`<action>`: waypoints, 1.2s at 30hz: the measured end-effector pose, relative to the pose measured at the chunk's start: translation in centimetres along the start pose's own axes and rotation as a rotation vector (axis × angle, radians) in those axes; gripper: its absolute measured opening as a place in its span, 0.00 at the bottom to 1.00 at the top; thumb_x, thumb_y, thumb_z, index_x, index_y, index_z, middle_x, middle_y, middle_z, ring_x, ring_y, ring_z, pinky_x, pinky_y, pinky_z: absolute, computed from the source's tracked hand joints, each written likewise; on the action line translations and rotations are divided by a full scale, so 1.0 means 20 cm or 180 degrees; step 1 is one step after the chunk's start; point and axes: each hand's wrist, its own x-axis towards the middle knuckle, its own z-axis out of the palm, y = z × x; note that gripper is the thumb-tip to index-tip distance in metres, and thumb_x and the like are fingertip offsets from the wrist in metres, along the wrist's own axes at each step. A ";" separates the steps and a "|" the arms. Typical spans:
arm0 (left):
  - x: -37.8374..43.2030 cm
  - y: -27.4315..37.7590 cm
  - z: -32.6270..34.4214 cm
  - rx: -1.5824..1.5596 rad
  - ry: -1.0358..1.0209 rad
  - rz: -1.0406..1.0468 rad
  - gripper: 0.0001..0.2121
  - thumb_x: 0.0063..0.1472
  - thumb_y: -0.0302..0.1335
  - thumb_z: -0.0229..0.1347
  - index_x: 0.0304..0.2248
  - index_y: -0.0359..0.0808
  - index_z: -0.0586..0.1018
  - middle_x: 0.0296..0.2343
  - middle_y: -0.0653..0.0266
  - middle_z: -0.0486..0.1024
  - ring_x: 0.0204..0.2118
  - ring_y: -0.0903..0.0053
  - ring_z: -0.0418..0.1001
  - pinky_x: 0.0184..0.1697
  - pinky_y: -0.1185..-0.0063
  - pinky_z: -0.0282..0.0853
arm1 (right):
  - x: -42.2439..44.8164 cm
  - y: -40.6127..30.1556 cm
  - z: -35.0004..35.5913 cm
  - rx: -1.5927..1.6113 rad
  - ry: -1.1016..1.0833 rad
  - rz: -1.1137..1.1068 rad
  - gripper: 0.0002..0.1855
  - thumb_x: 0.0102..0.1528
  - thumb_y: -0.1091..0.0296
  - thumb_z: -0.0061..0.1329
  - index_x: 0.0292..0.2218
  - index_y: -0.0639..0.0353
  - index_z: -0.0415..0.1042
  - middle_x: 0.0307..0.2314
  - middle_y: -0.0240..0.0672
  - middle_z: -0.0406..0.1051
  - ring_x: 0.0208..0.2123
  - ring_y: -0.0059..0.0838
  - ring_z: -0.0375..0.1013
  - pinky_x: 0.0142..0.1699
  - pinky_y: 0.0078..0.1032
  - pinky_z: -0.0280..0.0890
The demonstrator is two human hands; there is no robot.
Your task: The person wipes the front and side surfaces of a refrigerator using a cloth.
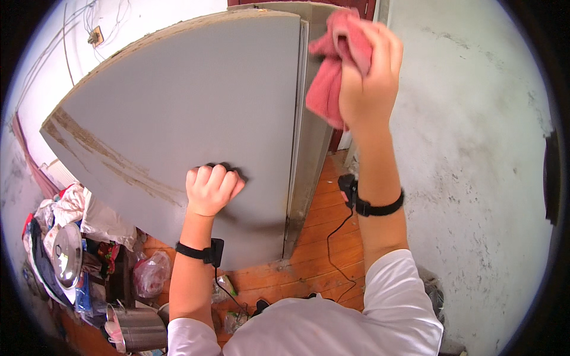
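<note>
A pink cloth [331,80], bunched and folded, is gripped in my right hand [374,75] near the upper right edge of a large grey cabinet [213,98]. It may be a refrigerator. Whether the cloth touches the cabinet's side, I cannot tell. My left hand [211,189] is curled into a fist in front of the grey panel and seems to lean on it; its palm is hidden. Brown dirt streaks [98,142] run across the left part of the panel. Along the top edge lies a brown crust of dirt [178,24]. A pale strip [294,133] lines the panel's right edge.
A stained pale wall [472,147] stands close on the right. At lower left are piled fabrics [71,207], a shiny metal lid [67,256], a metal pot [140,328] and a plastic bag [152,273]. Thin cables [329,249] hang from both wrist straps above the wooden floor [323,213].
</note>
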 end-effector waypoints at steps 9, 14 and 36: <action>-0.01 0.00 0.00 0.0022 -0.0041 -0.0027 0.16 0.49 0.30 0.60 0.20 0.47 0.61 0.21 0.73 0.61 0.24 0.74 0.60 0.29 0.74 0.51 | 0.15 -0.01 0.04 0.0214 0.0082 0.0041 0.22 0.55 0.81 0.47 0.51 0.56 0.76 0.49 0.41 0.73 0.54 0.44 0.71 0.60 0.35 0.66; -0.01 0.00 -0.02 0.0037 -0.0122 -0.0033 0.15 0.49 0.30 0.60 0.20 0.47 0.62 0.21 0.73 0.61 0.24 0.74 0.60 0.29 0.74 0.51 | -0.13 0.02 -0.01 -0.0213 0.0047 -0.0151 0.26 0.50 0.82 0.51 0.51 0.53 0.78 0.49 0.40 0.72 0.53 0.44 0.71 0.59 0.36 0.66; 0.00 0.00 0.00 0.0141 -0.0079 -0.0060 0.16 0.48 0.30 0.60 0.19 0.47 0.60 0.20 0.72 0.59 0.24 0.74 0.60 0.28 0.74 0.50 | 0.12 -0.07 0.09 -0.0608 0.0230 -0.1003 0.18 0.48 0.79 0.54 0.42 0.60 0.77 0.47 0.40 0.73 0.50 0.50 0.68 0.58 0.40 0.61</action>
